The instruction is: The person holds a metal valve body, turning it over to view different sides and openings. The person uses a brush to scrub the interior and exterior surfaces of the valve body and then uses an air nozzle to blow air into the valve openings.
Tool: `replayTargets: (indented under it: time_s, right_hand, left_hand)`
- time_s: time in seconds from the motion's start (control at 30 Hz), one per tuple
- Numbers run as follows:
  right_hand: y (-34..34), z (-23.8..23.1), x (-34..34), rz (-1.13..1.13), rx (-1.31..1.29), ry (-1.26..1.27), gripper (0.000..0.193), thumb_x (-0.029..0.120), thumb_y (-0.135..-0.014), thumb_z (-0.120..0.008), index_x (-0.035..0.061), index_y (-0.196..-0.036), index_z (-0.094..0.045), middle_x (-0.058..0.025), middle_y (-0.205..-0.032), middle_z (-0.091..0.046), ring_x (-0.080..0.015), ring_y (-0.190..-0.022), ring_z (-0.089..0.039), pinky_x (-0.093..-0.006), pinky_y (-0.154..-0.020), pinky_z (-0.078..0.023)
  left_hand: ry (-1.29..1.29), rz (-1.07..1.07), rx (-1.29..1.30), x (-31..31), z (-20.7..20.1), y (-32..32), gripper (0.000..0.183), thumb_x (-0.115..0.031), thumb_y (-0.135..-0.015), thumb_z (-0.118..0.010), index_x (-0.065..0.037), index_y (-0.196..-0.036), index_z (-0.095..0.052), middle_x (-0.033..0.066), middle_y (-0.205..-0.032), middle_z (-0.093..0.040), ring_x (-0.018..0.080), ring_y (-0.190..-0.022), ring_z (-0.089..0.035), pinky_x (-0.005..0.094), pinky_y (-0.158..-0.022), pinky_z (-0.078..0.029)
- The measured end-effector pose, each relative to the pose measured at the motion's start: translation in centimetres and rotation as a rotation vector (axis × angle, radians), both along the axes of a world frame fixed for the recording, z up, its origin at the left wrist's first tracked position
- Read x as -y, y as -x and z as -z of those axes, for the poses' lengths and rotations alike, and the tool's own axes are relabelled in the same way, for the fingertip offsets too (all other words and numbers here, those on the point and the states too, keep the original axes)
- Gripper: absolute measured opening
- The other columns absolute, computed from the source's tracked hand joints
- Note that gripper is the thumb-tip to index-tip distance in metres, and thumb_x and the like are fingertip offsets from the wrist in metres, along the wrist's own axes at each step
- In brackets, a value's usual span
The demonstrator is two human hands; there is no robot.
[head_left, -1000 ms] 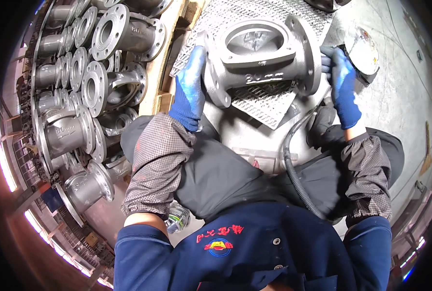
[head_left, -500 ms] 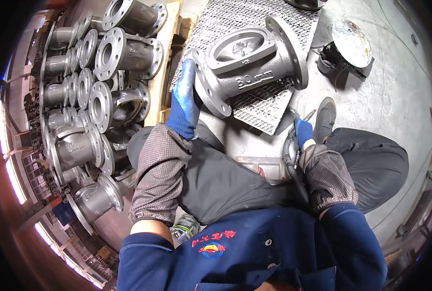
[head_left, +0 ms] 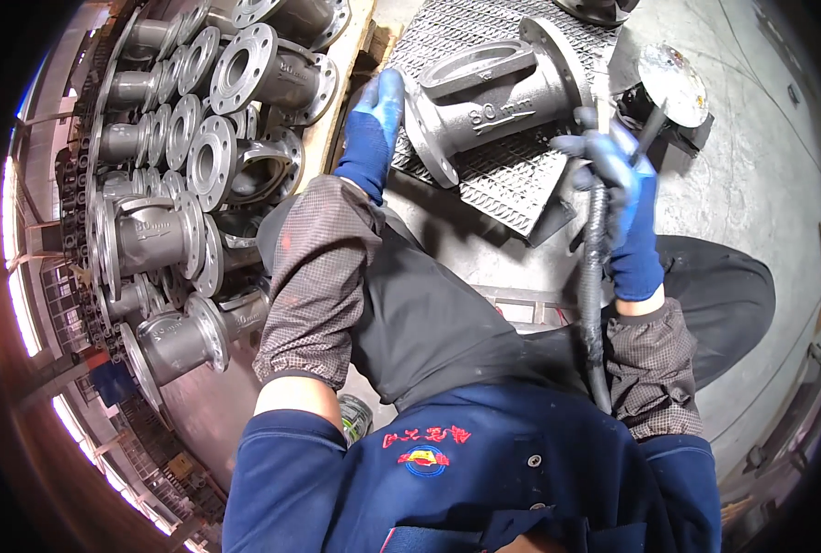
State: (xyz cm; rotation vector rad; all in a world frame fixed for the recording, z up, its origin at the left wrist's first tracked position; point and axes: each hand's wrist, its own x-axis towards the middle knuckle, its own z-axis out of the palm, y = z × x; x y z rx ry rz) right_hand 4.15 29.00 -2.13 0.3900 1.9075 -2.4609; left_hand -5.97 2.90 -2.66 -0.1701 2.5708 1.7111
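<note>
A grey cast-iron flanged valve body [head_left: 493, 101] lies on its side, its oval opening turned upward, on a metal grating [head_left: 512, 189]. My gloved left hand [head_left: 374, 120] rests against the rim of its left flange, fingers stretched out; the thumb is hidden. Near the right flange, my gloved right hand [head_left: 618, 175] is closed around a dark hand tool with a thick black hose [head_left: 592, 295] running down to my lap. Motion smears the fingers and the tool's tip, so its exact kind cannot be told.
Several similar grey valve bodies [head_left: 157, 235] are stacked at the left beside a wooden pallet edge [head_left: 351, 64]. A round, pale-topped stool-like stand [head_left: 673, 88] is at the far right. My bent legs [head_left: 438, 313] flank the work; a can [head_left: 355, 417] stands by my left side.
My right hand has risen from beside my right knee to the right flange, bringing the tool and hose up. My left hand stays by the left flange. The whole view has shifted slightly.
</note>
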Motion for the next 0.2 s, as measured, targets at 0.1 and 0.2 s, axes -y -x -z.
replayTargets:
  time_s: [0.1,0.2]
  right_hand:
    - [-0.6,-2.8,3.9,-0.167,0.070,0.087,0.037,0.015,-0.088,-0.058,-0.0057,-0.119,-0.054,-0.0093,-0.088,-0.069,-0.0060,-0.060,-0.057,-0.0167,-0.054,-0.046]
    - [-0.6,-2.2,5.4,-0.281,0.068,0.195,0.043,0.017,-0.085,-0.064,-0.0039,-0.121,-0.053,-0.0093,-0.088,-0.069,-0.0061,-0.059,-0.057,-0.0167,-0.055,-0.046]
  left_hand:
    - [0.526,0.125,-0.650,1.6,1.0,0.3,0.031,-0.019,-0.092,-0.055,0.000,-0.115,-0.061,0.0157,-0.109,-0.063,0.0210,-0.099,-0.060,0.0302,-0.089,-0.045]
    - [0.185,0.189,-0.500,-0.7,0.6,-2.3,0.030,-0.022,-0.085,-0.060,-0.007,-0.111,-0.066,0.0233,-0.120,-0.058,0.0303,-0.115,-0.055,0.0387,-0.099,-0.041]
